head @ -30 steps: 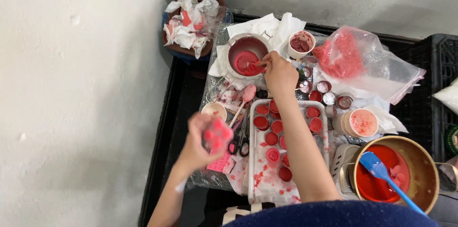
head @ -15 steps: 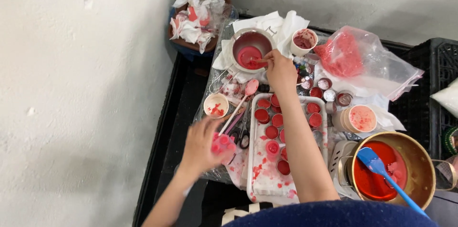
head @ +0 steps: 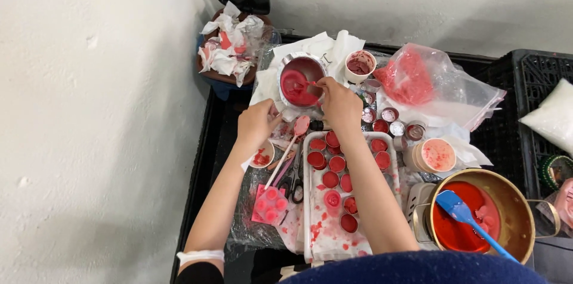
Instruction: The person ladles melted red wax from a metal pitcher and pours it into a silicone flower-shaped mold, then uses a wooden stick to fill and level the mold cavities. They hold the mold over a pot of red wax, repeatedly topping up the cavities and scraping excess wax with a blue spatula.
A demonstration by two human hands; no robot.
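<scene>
Clear crumpled plastic bag (head: 436,84) of red material lies at the far right of the bench, beside a small white cup (head: 360,64) of dark red paste. My right hand (head: 339,102) pinches a small stirrer dipped in the round metal pot (head: 299,78) of glossy pink-red liquid at the far middle, while my left hand (head: 256,124), fingers curled, touches its near rim. Nearer me, a white tray (head: 349,242) of red-filled round tins (head: 338,164), a pink spoon (head: 290,147) and black scissors (head: 292,184) crowd the space.

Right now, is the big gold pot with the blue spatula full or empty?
Partly full. Red liquid covers the bottom of the gold pot, with bare inner wall showing above it, and the blue spatula rests in it.
</scene>
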